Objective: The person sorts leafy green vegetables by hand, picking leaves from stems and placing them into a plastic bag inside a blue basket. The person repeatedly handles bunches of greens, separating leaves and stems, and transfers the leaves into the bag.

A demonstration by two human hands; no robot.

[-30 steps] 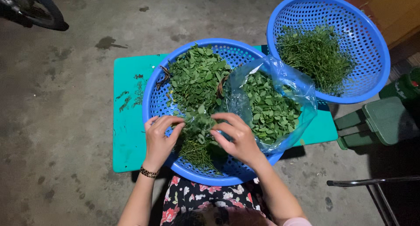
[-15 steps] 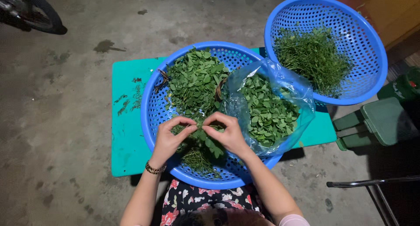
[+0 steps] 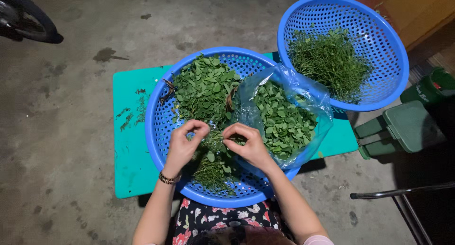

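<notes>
both grips pinch shut on one leafy sprig (image 3: 215, 140): our left hand (image 3: 184, 148) and right hand (image 3: 250, 144) meet over the near blue basket (image 3: 159, 126), which sits on a teal mat (image 3: 130, 150) on the concrete floor. loose leaves (image 3: 204, 88) pile behind our hands, a clear bag of picked leaves (image 3: 284, 119) lies beside them, and stripped stems (image 3: 329, 60) fill a second blue basket (image 3: 388, 46).
</notes>
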